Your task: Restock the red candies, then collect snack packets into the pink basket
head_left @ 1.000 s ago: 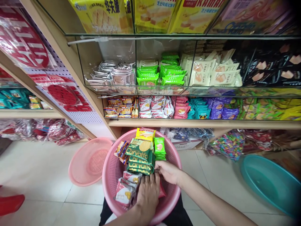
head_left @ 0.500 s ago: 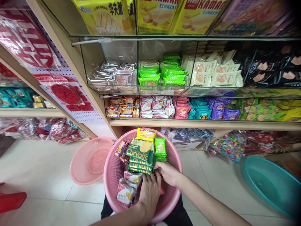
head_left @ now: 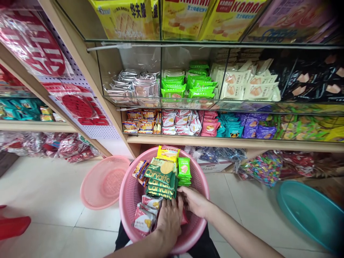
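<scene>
A pink plastic basket [head_left: 124, 200] rests on my lap with snack packets inside. My left hand [head_left: 170, 219] reaches in beside the white-and-pink packets [head_left: 145, 219], its fingers bent together and their tips at the lower edge of the stacked green Carvalfo packets [head_left: 161, 175]. My right hand [head_left: 195, 201] comes in from the right, its fingers curled against the same stack and close to my left fingers. What either hand grips is hidden. A red-pink packet [head_left: 184, 217] shows partly between the hands. A yellow KAMAN packet [head_left: 168, 153], bright green packets [head_left: 184, 171] and orange-brown packets [head_left: 140, 171] lie at the far side.
Glass-fronted shelves [head_left: 188, 102] of sorted snack packets stand ahead. On the floor are a second pink basket [head_left: 90, 191] to the left and a teal basin [head_left: 303, 215] to the right. A red plastic object [head_left: 14, 226] sits at far left. Bagged goods [head_left: 260, 166] lie under the shelf.
The view has shifted slightly, so the shelves appear a little further right. Both hands stay in the basket at nearly the same spot, and the packets look unmoved.
</scene>
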Demonstrator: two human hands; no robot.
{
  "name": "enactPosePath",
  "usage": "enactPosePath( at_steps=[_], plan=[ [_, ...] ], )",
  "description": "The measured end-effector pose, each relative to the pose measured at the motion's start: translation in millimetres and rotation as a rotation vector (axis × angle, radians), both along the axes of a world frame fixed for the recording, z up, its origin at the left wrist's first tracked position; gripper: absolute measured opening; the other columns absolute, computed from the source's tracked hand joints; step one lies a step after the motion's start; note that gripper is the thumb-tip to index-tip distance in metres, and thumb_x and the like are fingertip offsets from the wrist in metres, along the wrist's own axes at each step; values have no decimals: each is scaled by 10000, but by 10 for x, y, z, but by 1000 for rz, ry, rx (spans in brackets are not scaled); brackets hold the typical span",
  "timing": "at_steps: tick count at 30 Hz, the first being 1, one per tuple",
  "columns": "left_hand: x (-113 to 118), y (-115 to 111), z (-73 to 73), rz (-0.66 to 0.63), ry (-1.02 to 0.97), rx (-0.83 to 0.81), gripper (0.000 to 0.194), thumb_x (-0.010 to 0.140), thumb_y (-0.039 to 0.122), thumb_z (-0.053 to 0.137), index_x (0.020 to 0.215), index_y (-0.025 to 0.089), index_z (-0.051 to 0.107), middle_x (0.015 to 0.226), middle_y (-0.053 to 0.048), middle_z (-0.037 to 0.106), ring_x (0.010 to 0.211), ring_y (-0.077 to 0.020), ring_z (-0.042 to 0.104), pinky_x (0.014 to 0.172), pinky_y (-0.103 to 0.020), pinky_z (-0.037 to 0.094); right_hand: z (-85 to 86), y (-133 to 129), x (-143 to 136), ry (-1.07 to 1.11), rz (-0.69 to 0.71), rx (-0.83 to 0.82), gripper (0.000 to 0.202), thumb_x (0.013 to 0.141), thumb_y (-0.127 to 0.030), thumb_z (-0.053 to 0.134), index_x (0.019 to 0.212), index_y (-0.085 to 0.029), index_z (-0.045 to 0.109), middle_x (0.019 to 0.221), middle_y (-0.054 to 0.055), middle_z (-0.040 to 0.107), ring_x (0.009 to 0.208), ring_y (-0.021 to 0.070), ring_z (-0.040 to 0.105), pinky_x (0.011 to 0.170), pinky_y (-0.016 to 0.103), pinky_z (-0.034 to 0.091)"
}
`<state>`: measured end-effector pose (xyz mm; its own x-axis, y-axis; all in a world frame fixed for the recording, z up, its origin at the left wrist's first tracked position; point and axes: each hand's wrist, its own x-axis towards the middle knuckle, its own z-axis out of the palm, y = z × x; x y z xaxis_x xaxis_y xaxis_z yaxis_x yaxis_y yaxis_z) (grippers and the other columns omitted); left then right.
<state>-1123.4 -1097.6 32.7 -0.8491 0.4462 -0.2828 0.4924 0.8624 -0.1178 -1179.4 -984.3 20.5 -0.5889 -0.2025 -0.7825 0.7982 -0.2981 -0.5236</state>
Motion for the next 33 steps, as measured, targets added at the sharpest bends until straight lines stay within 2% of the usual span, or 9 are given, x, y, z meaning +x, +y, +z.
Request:
enactPosePath(
  at_steps=[7,11,14,17,20,23,26,30,33],
  plan=[
    [41,6,10,-34,102,-1,644,759,182,630,1365,122,420,1079,-160,654,976,-275,626,874,-425,493,31,-33,18,50,-28,-37,113,600,-215,626,680,-200,546,564,-52,565,561,116,512,562,241,378],
    [31,3,-8,-19,96,34,660,737,213,668,1349,114,443,1041,-181,668,948,-283,638,852,-432,501,121,8,95,134,-53,-49,129,581,-208,667,651,-201,560,615,-46,590,651,123,547,621,236,401],
    [-11,-20,38,17,-11,116,719,686,324,729,1320,95,480,1033,-204,672,945,-300,641,856,-444,501,275,137,183,201,-44,-8,162,600,-247,712,726,-214,615,814,-33,654,877,138,584,760,233,425],
    [-60,-59,156,34,-108,189,684,707,384,707,1291,85,511,1059,-213,666,961,-307,642,854,-445,508,509,346,204,300,70,117,362,643,-341,737,983,-244,660,1115,6,651,1164,177,509,977,284,369],
    [-108,-124,335,11,-204,248,523,743,341,676,1204,113,581,1043,-171,681,918,-292,662,797,-411,537,748,595,63,490,265,259,428,691,-426,709,1067,-228,656,1139,57,664,1146,219,547,1029,349,356],
    [-166,-256,549,-89,-231,393,208,811,278,596,982,177,659,940,-81,711,816,-244,683,720,-338,553,891,865,-248,699,291,488,374,726,-449,661,1016,-212,668,1053,78,702,1034,245,613,972,393,423],
    [-269,-492,726,-127,-87,692,213,906,273,437,903,221,643,818,-28,713,706,-175,674,665,-262,543,941,1143,-652,911,204,870,281,767,-386,585,979,-214,653,1011,84,709,931,244,643,869,392,487],
    [-508,-960,744,157,237,1036,210,907,314,452,987,225,626,872,-14,731,742,-138,689,671,-196,547,1018,1409,-1189,1219,320,1530,315,857,-272,408,1108,-205,586,1075,97,663,985,235,611,873,368,473],
    [-682,-1357,583,450,399,1083,264,851,410,507,979,215,631,854,-20,740,708,-159,701,545,-185,542,1091,1460,-1524,1314,410,1744,368,861,-224,379,1182,-160,545,1218,136,574,1115,282,508,943,404,403]
  ],
)
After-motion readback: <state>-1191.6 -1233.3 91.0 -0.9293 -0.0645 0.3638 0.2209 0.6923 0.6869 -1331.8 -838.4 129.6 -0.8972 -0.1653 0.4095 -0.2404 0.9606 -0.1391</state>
